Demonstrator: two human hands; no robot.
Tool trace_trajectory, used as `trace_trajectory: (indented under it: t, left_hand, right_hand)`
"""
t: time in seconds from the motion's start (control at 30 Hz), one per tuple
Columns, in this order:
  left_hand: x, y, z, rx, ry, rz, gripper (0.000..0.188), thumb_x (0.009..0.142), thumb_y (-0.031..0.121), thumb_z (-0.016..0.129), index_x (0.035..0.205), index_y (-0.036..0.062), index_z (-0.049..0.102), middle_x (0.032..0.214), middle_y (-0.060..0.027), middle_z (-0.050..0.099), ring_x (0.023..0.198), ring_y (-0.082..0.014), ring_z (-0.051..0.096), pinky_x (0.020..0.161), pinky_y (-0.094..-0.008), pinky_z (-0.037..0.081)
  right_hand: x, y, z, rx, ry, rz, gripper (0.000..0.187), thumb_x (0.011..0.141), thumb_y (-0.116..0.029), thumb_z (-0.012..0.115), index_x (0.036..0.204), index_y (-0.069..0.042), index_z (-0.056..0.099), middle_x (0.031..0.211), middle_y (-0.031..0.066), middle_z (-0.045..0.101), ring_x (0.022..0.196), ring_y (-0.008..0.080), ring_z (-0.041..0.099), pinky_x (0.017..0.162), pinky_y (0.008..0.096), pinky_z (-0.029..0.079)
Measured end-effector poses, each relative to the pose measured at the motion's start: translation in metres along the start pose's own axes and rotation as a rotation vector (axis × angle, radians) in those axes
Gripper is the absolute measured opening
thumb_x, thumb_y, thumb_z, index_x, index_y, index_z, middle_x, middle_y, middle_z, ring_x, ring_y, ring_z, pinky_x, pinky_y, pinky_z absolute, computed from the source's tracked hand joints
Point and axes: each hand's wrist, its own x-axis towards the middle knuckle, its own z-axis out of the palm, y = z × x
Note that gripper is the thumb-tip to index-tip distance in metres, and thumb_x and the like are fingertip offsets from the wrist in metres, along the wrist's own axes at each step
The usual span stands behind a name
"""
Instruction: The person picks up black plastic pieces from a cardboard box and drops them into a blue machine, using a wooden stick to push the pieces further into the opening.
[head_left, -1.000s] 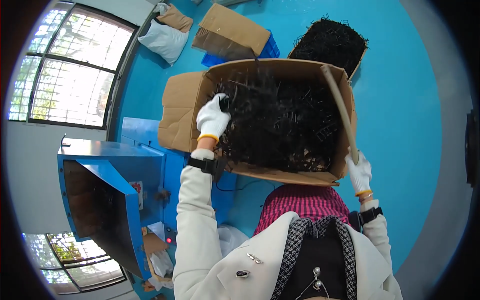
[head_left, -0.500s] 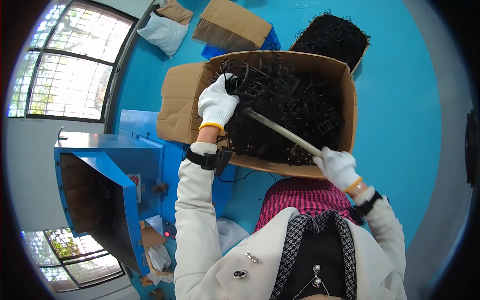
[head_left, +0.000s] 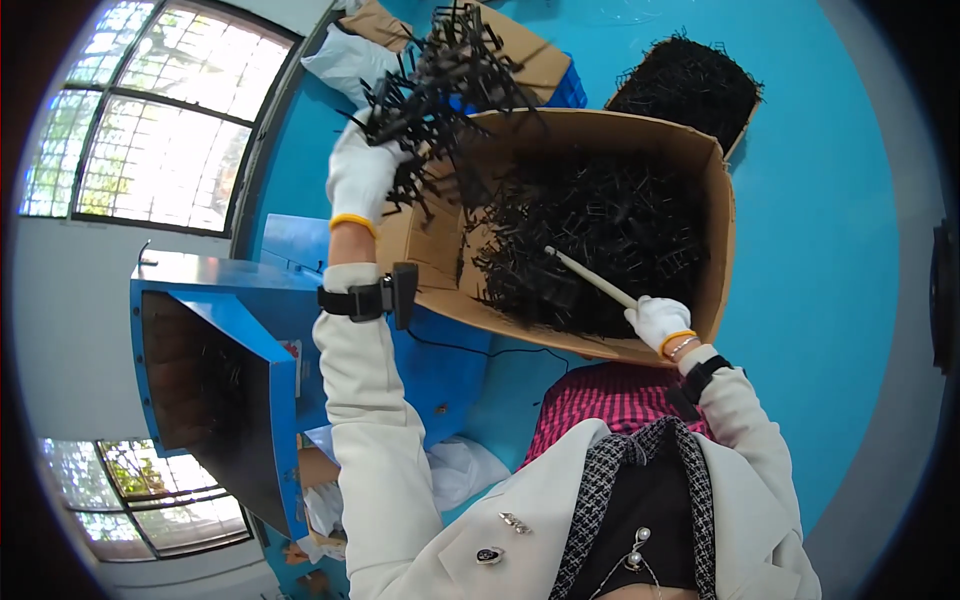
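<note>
My left hand [head_left: 362,175], in a white knitted glove with a yellow cuff, grips a big tangled clump of black plastic scraps [head_left: 440,90]. The clump is lifted above the far left side of a large open cardboard box [head_left: 721,215]. In the box lies a heap of similar black plastic pieces [head_left: 610,230], thin and branching. My right hand [head_left: 660,322], gloved the same way, is closed around the near end of a pale rod [head_left: 592,277]. The rod's far tip rests over the heap. The fingers of my left hand are partly hidden behind the clump.
A blue machine [head_left: 225,290] with an open hopper holding dark pieces stands at the left. Farther back are another box heaped with black scraps [head_left: 690,90], a cardboard box [head_left: 525,50] on a blue crate, and a white sack [head_left: 345,62]. A black cable [head_left: 480,352] runs beside the machine.
My left hand has risen out of the box toward the far left, bringing up the clump of black scraps. The rod in my right hand has drawn back from the left hand.
</note>
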Motion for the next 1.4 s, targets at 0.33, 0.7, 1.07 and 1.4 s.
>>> trace_trajectory:
  t: [0.33,0.7,1.07,1.4]
  left_hand:
    - [-0.029,0.067,-0.05,0.284,0.172,-0.021,0.048,0.081,-0.005,0.071,0.127,0.0086,0.063,0.113,-0.0076,0.072,0.097,-0.0156,0.071,0.088,-0.0292,0.056]
    - [-0.083,0.073,-0.173,0.486,0.375,0.012,0.063,0.073,0.033,0.078,0.129,0.0104,0.062,0.126,-0.0202,0.065,0.118,-0.0329,0.062,0.101,-0.0388,0.049]
    - [-0.232,0.036,-0.386,0.876,0.814,-0.383,0.056,0.077,0.035,0.075,0.123,0.0068,0.064,0.109,-0.0228,0.071,0.103,-0.0395,0.068,0.093,-0.0445,0.053]
    - [-0.296,-0.084,-0.292,1.113,0.283,-0.786,0.067,0.082,0.034,0.066,0.146,0.0223,0.049,0.126,-0.0187,0.066,0.115,-0.0365,0.064,0.097,-0.0452,0.052]
  right_hand:
    - [-0.072,0.047,-0.092,-0.141,0.062,-0.224,0.017,0.094,-0.027,0.053,0.095,-0.014,0.064,0.084,0.0153,0.063,0.076,0.0364,0.067,0.064,0.048,0.054]
    - [-0.073,0.072,-0.076,0.025,0.098,-0.156,0.044,0.096,-0.047,0.053,0.087,-0.006,0.063,0.079,0.0251,0.063,0.074,0.0467,0.061,0.066,0.0558,0.047]
    - [-0.056,0.009,-0.075,-0.005,-0.025,-0.324,0.053,0.094,-0.054,0.053,0.086,-0.003,0.064,0.078,0.0256,0.066,0.076,0.0471,0.064,0.068,0.0557,0.05]
    - [-0.064,-0.021,-0.063,-0.113,-0.083,-0.357,0.055,0.092,-0.057,0.053,0.088,-0.004,0.065,0.079,0.025,0.067,0.078,0.0454,0.066,0.069,0.0547,0.051]
